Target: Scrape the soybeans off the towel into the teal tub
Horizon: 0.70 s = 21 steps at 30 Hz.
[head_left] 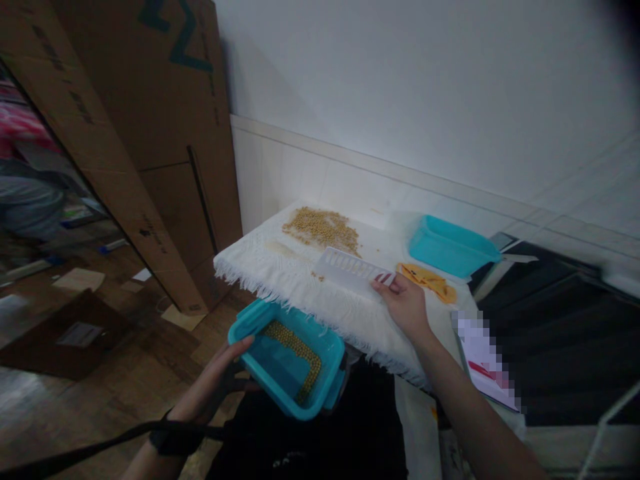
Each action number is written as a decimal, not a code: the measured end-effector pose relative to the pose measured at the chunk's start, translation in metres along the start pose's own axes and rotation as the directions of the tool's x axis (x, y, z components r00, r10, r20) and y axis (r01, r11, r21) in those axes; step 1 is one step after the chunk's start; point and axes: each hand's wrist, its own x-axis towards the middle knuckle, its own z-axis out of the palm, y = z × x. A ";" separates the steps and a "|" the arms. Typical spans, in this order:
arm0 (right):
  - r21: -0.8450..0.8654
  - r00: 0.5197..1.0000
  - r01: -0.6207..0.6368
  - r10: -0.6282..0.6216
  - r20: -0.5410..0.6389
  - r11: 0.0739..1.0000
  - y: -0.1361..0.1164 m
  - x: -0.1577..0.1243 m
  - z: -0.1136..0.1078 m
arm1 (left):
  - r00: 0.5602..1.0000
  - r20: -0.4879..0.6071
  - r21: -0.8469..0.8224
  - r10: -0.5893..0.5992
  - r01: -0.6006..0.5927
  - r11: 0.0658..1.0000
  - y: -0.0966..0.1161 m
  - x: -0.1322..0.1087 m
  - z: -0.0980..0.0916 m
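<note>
My left hand [235,363] grips the left rim of a teal plastic container [295,407], held tilted just below the table's front edge. Yellowish soybeans [300,347] lie in a curved band along its far and right inner walls. Over the tabletop, my right hand [400,300] pinches the right end of a white slotted plastic tray [350,270]; its fingers are closed around that end. Behind the tray spreads a pile of loose soybeans [323,227] on the white fringed cloth [260,260]. A few more beans sit by the tray's left end.
A second teal container [450,247] stands at the table's back right, with a folded yellow cloth [430,280] before it. A tall cardboard box [165,133] rises on the left beside the white wall [425,100]. Flattened cardboard [65,333] lies on the wooden floor.
</note>
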 end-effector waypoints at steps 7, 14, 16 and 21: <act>0.010 1.000 -0.015 0.015 -0.005 1.000 0.000 -0.010 -0.004 | 0.999 0.012 0.002 0.037 -0.037 0.999 0.002 -0.007 0.003; -0.007 0.998 -0.024 0.025 0.065 1.000 -0.015 -0.028 -0.007 | 0.996 0.017 -0.002 0.084 -0.084 0.996 0.008 -0.012 0.009; -0.027 0.998 -0.021 0.022 0.065 0.999 -0.021 -0.035 -0.009 | 0.997 0.014 -0.004 0.073 -0.073 0.997 0.010 -0.014 0.010; -0.097 0.999 0.022 -0.018 0.048 0.995 -0.040 -0.065 -0.015 | 0.990 0.002 0.008 0.141 -0.141 0.990 0.008 -0.017 0.009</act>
